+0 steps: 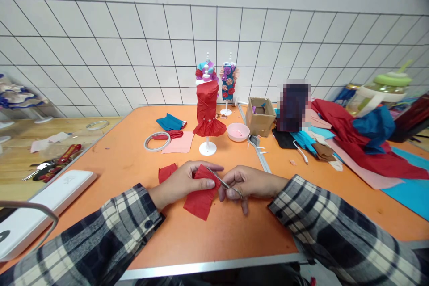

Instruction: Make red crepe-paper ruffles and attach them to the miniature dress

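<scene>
My left hand (182,182) pinches a piece of red crepe paper (200,196) above the orange table (134,156), thumb on top. My right hand (248,182) grips small metal scissors (223,182), whose blades reach the paper's upper edge. A smaller red scrap (166,171) lies just left of my left hand. Behind the hands stands a small mannequin in a red paper dress (208,114) on a white stand.
Two more decorated mannequins (217,76) stand at the back. A tape ring (157,141), pink sheet (179,143), pink bowl (237,132) and cardboard box (260,116) sit mid-table. Crepe paper piles (362,143) fill the right. A white case (43,201) lies left.
</scene>
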